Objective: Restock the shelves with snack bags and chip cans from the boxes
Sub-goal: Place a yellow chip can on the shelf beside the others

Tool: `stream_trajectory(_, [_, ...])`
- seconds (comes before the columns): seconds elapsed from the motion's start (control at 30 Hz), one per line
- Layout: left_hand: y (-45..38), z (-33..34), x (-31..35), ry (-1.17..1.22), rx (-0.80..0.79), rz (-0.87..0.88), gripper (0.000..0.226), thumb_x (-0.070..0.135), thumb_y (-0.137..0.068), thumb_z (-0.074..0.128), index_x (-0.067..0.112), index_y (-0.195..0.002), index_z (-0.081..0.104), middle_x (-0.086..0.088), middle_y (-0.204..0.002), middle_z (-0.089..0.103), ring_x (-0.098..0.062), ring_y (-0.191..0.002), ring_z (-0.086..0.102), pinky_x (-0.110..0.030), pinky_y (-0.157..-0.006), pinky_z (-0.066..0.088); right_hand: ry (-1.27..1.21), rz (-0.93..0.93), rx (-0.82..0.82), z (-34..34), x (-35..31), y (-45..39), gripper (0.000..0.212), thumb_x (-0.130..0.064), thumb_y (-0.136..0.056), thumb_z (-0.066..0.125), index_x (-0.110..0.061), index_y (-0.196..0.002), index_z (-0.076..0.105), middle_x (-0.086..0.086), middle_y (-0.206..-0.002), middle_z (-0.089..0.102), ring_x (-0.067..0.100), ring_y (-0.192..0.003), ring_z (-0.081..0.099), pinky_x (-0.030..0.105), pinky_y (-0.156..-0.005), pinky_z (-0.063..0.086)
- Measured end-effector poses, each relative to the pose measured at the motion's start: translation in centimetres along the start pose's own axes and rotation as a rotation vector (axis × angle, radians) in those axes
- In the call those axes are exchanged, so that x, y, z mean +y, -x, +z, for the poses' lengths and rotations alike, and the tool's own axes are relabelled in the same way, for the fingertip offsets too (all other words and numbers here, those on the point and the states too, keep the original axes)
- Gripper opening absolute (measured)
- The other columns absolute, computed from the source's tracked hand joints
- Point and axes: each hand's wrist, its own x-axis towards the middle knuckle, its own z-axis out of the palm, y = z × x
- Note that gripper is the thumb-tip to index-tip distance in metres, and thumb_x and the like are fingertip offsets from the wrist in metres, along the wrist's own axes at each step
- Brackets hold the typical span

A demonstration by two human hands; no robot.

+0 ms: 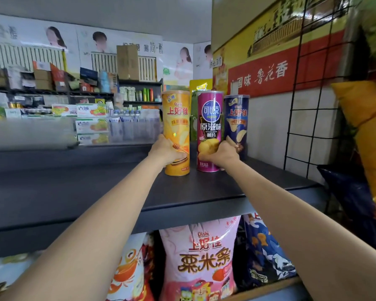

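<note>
Bright, even indoor light, with wide-angle bending at the edges and soft blur over the far shelves (52, 101).

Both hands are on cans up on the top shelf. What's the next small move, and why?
Probably slide the yellow can right, against the purple can, then let go. The left hand grips the yellow can low down, it stands upright on the dark shelf, and a gap separates it from the purple can, which the right hand holds beside the blue can.
</note>
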Motion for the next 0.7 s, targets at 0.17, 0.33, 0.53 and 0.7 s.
stream_trajectory(0.17, [-1.1,0.1,-0.5,0.008,-0.031,-0.004,0.077,0.025,-0.075,0.077,0.011,-0.135,0.03,-0.009,-0.137,0.044,-0.029,-0.126,0.044,-0.048,-0.103,0.041,-0.014,0.039,-0.036,1.0,-0.3,-1.0,0.082,-0.044,-0.077,0.072,-0.002,-0.135,0.032,0.015,-0.132,0.049,0.033,-0.119,0.051,0.04,-0.095,0.047])
stream_trajectory(0.33, [0.0,-0.5,0.6,-0.135,0.097,0.041,0.081,0.034,-0.077,0.074,0.007,-0.138,0.027,-0.013,-0.14,0.04,-0.032,-0.127,0.042,-0.046,-0.104,0.038,-0.063,-0.051,0.036,-1.1,-0.7,0.6,0.078,-0.037,-0.078,0.074,0.001,-0.133,0.034,0.017,-0.133,0.047,0.034,-0.121,0.048,0.04,-0.097,0.043])
stream_trajectory(0.53, [11.8,-0.5,2.6,-0.086,0.472,0.668,0.039,0.01,-0.088,0.052,0.0,-0.125,0.042,-0.009,-0.12,0.052,-0.009,-0.09,0.054,-0.013,-0.075,0.043,-0.232,-0.489,0.239,-4.9,1.8,11.8,0.025,-0.014,-0.085,0.058,-0.004,-0.107,0.059,0.007,-0.103,0.066,0.017,-0.083,0.058,0.022,-0.079,0.044])
stream_trajectory(0.7, [23.5,8.2,-6.0,0.016,0.209,0.788,0.026,0.001,-0.081,0.046,-0.002,-0.106,0.053,0.001,-0.095,0.057,-0.009,-0.076,0.058,-0.016,-0.067,0.044,-0.425,-0.497,0.079,-0.9,13.0,21.8,0.02,-0.007,-0.083,0.046,-0.02,-0.087,0.06,-0.007,-0.074,0.064,0.012,-0.065,0.062,0.026,-0.065,0.049])
